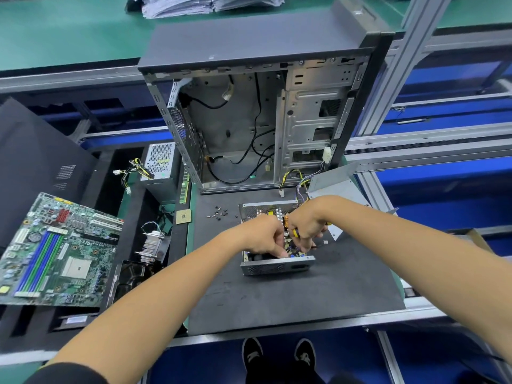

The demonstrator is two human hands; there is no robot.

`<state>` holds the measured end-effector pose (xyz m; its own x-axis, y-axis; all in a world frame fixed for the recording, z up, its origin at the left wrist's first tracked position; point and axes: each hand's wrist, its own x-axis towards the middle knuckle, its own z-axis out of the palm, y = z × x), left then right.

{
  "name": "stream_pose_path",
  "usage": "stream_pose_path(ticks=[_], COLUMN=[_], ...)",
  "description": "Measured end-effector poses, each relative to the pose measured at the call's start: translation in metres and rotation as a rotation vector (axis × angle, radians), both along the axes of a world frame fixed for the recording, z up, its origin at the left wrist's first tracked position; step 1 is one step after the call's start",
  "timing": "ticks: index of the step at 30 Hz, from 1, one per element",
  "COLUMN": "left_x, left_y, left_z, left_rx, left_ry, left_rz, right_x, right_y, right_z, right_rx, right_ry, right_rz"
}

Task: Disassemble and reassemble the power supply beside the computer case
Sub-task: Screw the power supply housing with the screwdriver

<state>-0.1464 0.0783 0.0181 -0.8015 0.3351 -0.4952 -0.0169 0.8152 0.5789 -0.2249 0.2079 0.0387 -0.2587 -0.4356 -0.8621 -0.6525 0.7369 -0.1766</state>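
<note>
Working inside the opened power supply, both hands are down among its parts, which puts this moment in the disassembly or refitting of the internals; which of the two cannot be told from here. The unit sits on the dark mat, just near of the open computer case, with its lid lying off to the far right and a scatter of small screws on the mat to its far left. The left hand has its fingers curled down into the near part of the housing, apparently pinching or steadying something on the circuit board, though what it holds is hidden. The right hand is curled round a yellow-handled tool, probably a screwdriver, its tip aimed down into the board area. The step in hand looks like driving or loosening a board screw. The next move likely calls for keeping the tool upright on the screw head while the left hand holds the board steady, taking care around the copper coil and the wire bundle running towards the case. A second power supply, a motherboard and a heatsink lie to the left.
</note>
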Motion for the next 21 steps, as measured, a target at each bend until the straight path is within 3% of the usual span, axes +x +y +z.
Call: stream_pose_path(ticks=[5,11,15,21], left_x=[0.002,-0.001,0.001,0.007], left_y=[-0.003,-0.015,-0.024,-0.034], left_z=[0.01,0.021,0.019,0.009], left_rx=[-0.096,-0.259,-0.123,0.002], left_ry=[0.069,-0.116,-0.192,-0.158], left_rz=[-0.122,-0.286,-0.191,-0.036], right_x=[0.001,0.001,0.012,0.015], right_y=[-0.003,-0.018,-0.027,-0.022], right_z=[0.006,0.019,0.017,0.016], right_rx=[-0.063,-0.198,-0.152,-0.147], right_ry=[0.021,-0.01,0.032,-0.036], right_rz=[-0.02,-0.035,0.079,0.055])
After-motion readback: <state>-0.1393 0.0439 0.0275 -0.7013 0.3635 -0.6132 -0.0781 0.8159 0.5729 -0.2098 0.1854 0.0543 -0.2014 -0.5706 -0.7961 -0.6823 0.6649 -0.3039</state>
